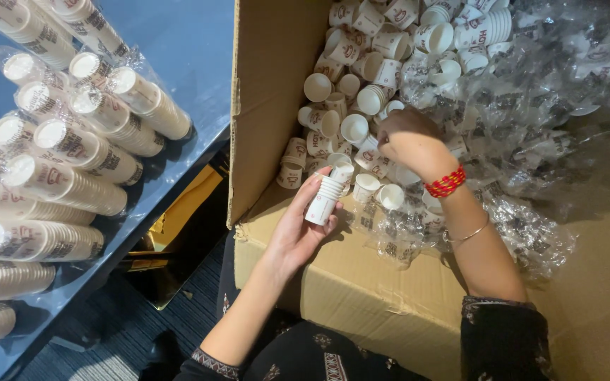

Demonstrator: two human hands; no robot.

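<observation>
My left hand (298,229) holds a short stack of white paper cups (326,196) over the near edge of a big cardboard box (270,85). My right hand (407,137), with a red beaded bracelet and a thin bangle on the wrist, reaches down into the box among many loose white paper cups (361,77). Its fingers are curled around the cups there; what they grip is hidden. A clear plastic liner (524,127) covers the right part of the box's contents.
On the left, a blue table (192,42) carries several long stacks of paper cups in clear plastic sleeves (86,152). Below the table there is a dark carpet floor (142,324) and a yellowish object (185,201).
</observation>
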